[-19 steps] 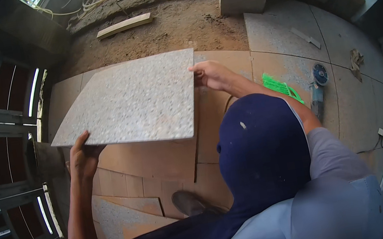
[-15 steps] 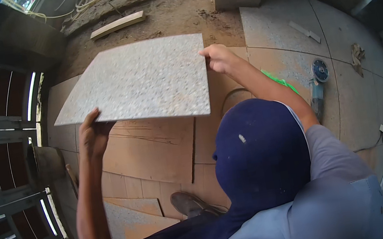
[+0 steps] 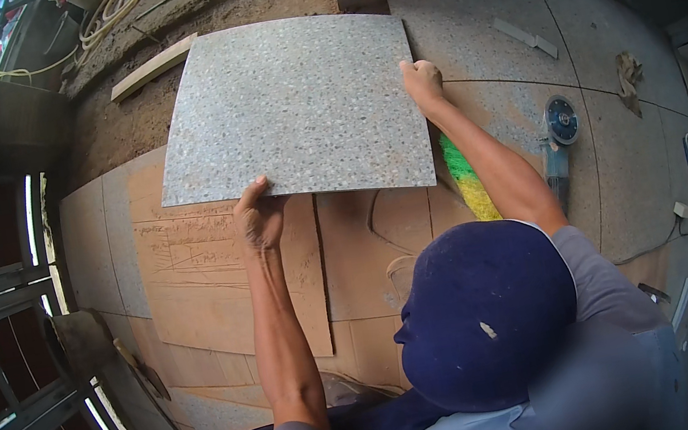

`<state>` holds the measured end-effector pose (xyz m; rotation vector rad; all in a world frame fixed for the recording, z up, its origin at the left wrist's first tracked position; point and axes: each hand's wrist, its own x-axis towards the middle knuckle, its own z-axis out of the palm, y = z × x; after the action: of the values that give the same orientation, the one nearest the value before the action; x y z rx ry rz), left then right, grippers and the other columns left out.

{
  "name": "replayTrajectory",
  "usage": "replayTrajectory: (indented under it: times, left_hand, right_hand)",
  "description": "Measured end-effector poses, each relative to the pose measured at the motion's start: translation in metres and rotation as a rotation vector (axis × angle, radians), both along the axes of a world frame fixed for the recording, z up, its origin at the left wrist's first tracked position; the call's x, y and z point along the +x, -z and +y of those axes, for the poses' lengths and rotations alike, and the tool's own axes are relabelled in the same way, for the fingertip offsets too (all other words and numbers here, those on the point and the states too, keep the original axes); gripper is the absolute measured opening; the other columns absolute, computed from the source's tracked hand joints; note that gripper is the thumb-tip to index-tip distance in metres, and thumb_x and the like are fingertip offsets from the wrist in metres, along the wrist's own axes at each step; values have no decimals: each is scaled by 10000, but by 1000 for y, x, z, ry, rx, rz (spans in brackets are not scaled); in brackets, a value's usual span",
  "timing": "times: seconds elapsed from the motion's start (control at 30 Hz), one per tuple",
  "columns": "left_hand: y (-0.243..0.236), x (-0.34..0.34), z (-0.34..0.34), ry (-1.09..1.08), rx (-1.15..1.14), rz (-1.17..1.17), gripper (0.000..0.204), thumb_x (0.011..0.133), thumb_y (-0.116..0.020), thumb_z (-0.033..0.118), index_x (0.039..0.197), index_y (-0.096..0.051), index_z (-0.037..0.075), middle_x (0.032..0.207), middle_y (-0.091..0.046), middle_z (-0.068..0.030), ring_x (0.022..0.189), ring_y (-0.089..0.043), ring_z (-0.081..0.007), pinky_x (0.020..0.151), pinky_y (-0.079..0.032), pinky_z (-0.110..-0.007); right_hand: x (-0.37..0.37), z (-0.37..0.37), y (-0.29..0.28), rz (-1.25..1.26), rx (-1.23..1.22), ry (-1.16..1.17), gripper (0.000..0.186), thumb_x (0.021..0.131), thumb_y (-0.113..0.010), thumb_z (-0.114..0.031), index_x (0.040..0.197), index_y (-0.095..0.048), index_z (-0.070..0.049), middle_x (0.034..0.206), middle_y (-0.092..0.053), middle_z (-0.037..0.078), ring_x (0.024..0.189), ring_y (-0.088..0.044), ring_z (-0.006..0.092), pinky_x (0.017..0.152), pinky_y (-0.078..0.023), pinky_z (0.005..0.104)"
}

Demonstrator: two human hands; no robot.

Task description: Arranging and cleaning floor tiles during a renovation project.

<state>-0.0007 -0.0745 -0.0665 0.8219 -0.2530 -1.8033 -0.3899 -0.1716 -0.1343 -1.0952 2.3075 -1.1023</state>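
A grey speckled terrazzo-like tile [image 3: 300, 105] with a slanted left side is held up above the floor, its face turned upward. My left hand [image 3: 259, 218] grips its lower edge, thumb on top and fingers underneath, mostly hidden. At the tile's right edge, my right hand [image 3: 424, 81] is closed around the side. Below the tile lies a larger brown slab [image 3: 235, 291] with scratched lines and dark marks on it. Beside my right forearm, green and yellow bristles [image 3: 467, 182] show in part. An angle grinder [image 3: 563, 131] with a round disc rests on the floor to the right.
A wooden strip [image 3: 152, 70] lies on bare soil at the far left. A bucket [image 3: 80, 340] and a wooden-handled tool [image 3: 138, 366] stand by the slatted gate at left. A crumpled cloth [image 3: 629, 80] and a cable with a white socket [image 3: 682, 209] are on the right. A dark blue cap blocks the lower middle.
The tile has moved to the right in the view and tilted, so more of its face shows. Both hands have moved right with it. The view itself has also shifted.
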Motion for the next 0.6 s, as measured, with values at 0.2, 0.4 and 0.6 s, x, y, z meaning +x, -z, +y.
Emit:
replayTrajectory:
  times: [0.2, 0.4, 0.6]
  left_hand:
    - [17, 15, -6, -11, 38, 28, 64, 880, -650, 20, 928, -688, 0, 944, -704, -108, 943, -657, -254, 956, -493, -480]
    - [26, 11, -5, -10, 50, 73, 73, 878, -646, 4, 937, -686, -13, 945, -705, -113, 953, -660, -257, 951, -502, -470]
    - [31, 17, -4, -54, 52, 35, 71, 881, -640, -6, 926, -695, -9, 926, -712, -107, 920, -666, -253, 927, -512, -459]
  right_hand:
    - [17, 4, -21, -67, 2, -47, 452, 907, -619, -364, 876, -669, 84, 952, -670, 340, 957, -660, 478, 850, -504, 504]
    - [9, -1, -18, 64, -46, -23, 434, 915, -628, -356, 822, -660, 67, 824, -674, 280, 820, -675, 409, 772, -501, 461]
    - [26, -9, -15, -1, -67, -73, 425, 914, -615, -346, 881, -673, 73, 886, -676, 316, 890, -681, 441, 805, -506, 470]
